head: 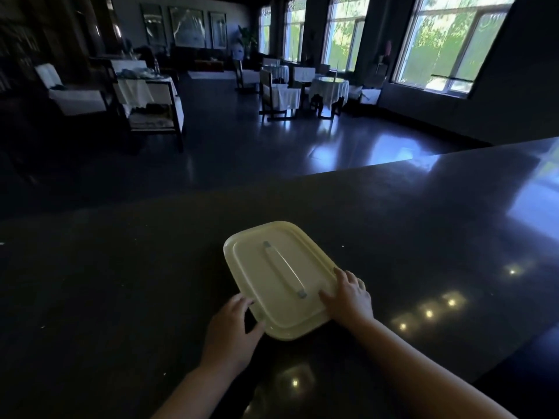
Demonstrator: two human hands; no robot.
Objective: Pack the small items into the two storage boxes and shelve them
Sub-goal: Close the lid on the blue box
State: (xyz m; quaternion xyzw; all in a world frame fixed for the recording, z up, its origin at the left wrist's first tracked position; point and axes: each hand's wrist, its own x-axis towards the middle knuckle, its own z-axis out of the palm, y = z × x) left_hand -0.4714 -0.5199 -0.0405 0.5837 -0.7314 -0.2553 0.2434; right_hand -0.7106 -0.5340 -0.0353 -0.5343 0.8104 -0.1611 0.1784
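The pale storage box point(279, 279) sits lidded on the dark table point(121, 267), near its front edge; both arms reach forward, the left hand point(233, 331) curled on the near-left corner, the right hand point(351, 297) clasping the near-right side; I'd say both grips are clamped to steady or lift it

Setting: a dim restaurant dining room.
Seating: tables draped in white cloths point(328, 89) with dark wooden chairs point(273, 98).
Foreground: a long polished dark counter point(423, 237).
Walls: framed pictures point(186, 25); tall windows point(453, 40) showing greenery.
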